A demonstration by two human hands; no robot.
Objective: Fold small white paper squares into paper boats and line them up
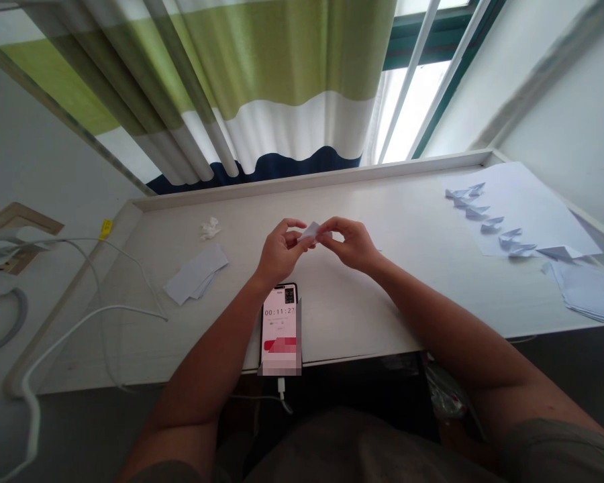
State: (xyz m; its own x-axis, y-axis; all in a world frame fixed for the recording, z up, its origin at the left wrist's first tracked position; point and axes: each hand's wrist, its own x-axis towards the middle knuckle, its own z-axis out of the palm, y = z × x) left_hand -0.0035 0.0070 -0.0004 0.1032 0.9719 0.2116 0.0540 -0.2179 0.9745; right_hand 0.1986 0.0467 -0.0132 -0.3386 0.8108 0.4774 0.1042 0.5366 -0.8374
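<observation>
Between my two hands, above the middle of the desk, is a small folded piece of white paper (311, 230). My left hand (280, 249) pinches its left side between thumb and fingers. On the other side, the thumb and fingertips of my right hand (349, 241) close on the paper's right edge. Several folded paper boats (477, 212) stand in a slanting row on a large white sheet (523, 194) at the right. A few loose paper rectangles (194, 272) lie on the desk to the left of my left forearm.
A phone (280, 322) showing a timer lies at the desk's (342, 322) front edge, plugged into a cable. Crumpled tissue (210, 228) lies at the left. More paper sheets (586, 288) are stacked at the right. White cables (95, 312) cross the left end. A curtain (282, 67) hangs behind.
</observation>
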